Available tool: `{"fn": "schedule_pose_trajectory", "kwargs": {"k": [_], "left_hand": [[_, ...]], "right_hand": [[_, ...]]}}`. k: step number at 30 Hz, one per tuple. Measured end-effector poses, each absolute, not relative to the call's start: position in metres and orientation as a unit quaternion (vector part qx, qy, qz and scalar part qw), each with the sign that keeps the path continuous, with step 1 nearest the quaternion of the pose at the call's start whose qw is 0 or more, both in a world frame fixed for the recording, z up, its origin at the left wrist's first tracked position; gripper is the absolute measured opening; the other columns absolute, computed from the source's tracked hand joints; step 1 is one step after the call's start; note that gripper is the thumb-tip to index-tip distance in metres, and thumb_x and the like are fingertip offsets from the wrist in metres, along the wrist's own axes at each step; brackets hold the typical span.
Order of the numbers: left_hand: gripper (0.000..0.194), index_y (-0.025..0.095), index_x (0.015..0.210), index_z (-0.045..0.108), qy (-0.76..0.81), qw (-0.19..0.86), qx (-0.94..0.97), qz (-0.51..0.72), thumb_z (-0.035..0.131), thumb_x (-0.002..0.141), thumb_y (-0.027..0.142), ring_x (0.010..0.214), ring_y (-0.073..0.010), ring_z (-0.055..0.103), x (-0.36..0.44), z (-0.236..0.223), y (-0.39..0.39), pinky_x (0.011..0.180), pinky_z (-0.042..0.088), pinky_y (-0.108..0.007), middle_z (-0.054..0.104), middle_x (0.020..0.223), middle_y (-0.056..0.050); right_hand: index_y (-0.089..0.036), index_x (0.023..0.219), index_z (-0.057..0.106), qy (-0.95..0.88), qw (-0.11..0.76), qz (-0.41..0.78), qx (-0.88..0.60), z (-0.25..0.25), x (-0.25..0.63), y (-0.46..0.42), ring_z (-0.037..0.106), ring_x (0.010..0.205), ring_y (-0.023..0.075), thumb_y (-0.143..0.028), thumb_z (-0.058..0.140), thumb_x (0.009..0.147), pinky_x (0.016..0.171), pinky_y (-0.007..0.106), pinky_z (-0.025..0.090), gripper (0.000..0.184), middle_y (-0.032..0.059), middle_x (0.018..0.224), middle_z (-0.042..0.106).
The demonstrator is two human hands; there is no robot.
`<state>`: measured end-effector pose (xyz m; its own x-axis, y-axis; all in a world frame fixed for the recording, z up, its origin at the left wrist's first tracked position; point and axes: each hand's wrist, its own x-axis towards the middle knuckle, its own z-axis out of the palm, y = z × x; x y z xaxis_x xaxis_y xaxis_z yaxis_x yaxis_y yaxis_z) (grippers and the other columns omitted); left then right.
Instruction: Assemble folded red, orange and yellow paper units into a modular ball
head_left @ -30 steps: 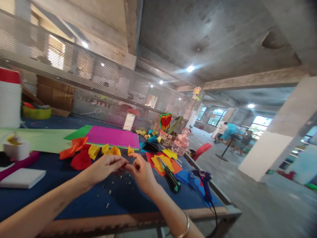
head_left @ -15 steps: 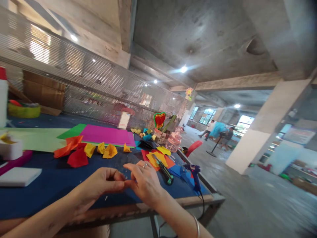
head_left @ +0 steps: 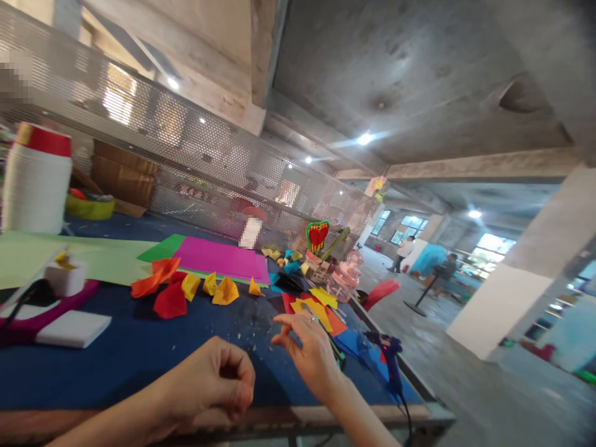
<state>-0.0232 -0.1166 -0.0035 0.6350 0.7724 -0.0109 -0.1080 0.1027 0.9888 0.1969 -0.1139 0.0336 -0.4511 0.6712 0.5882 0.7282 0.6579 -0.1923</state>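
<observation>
Near the knife (head_left: pixel 341 358), the right hand (head_left: pixel 305 349) gapes; the left hand (head_left: pixel 212 382) curls, contents unclear. Brushing the knife risks a cut.

No readable text, brand, number or sign. Small white rectangular card (head_left: pixel 250 232) by grey perforated metal screen (head_left: pixel 209 161): pixelated, markings illegible. Tall white cylinder with red top band (head_left: pixel 37 186), far left on blue-covered worktop (head_left: pixel 93 372): no lettering legible.

Left hand (head_left: pixel 218 380) curled above blue table (head_left: pixel 139 341); right hand (head_left: pixel 308 352) apart, near green-black cutter (head_left: pixel 339 356)
</observation>
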Motion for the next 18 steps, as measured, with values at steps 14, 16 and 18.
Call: {"fn": "schedule_pose_trajectory", "kwargs": {"k": [14, 16, 18], "left_hand": [[0.082, 0.003, 0.131, 0.065, 0.565, -0.016, 0.76, 0.322, 0.04, 0.09, 0.069, 0.117, -0.0446, 0.066, -0.091, -0.067, -0.101, 0.101, 0.049, -0.061, 0.068, 0.131, -0.026], [0.09, -0.005, 0.133, 0.06, 0.576, -0.102, 0.757, 0.291, 0.033, 0.092, 0.07, 0.124, -0.0475, 0.06, -0.095, -0.089, -0.106, 0.109, 0.039, -0.065, 0.059, 0.138, -0.033], [0.094, -0.012, 0.132, 0.057, 0.586, -0.148, 0.749, 0.272, 0.035, 0.092, 0.069, 0.13, -0.053, 0.052, -0.082, -0.104, -0.116, 0.11, 0.033, -0.068, 0.053, 0.14, -0.04]], "right_hand": [[-0.017, 0.124, 0.067, -0.896, 0.18, 0.166, -0.371, 0.023, 0.163, -0.057, 0.064, 0.119, 0.0185, -0.024, 0.044, 0.101, 0.106, 0.032, 0.047, 0.033, 0.0082, 0.125, 0.072], [-0.015, 0.131, 0.063, -0.903, 0.152, 0.184, -0.357, 0.017, 0.154, -0.043, 0.061, 0.126, 0.0173, -0.028, 0.037, 0.105, 0.109, 0.031, 0.045, 0.039, 0.0099, 0.133, 0.068], [-0.012, 0.14, 0.055, -0.91, 0.12, 0.187, -0.35, 0.015, 0.155, -0.044, 0.046, 0.142, 0.0242, -0.031, 0.044, 0.102, 0.118, 0.042, 0.035, 0.044, 0.0142, 0.15, 0.053]]}}
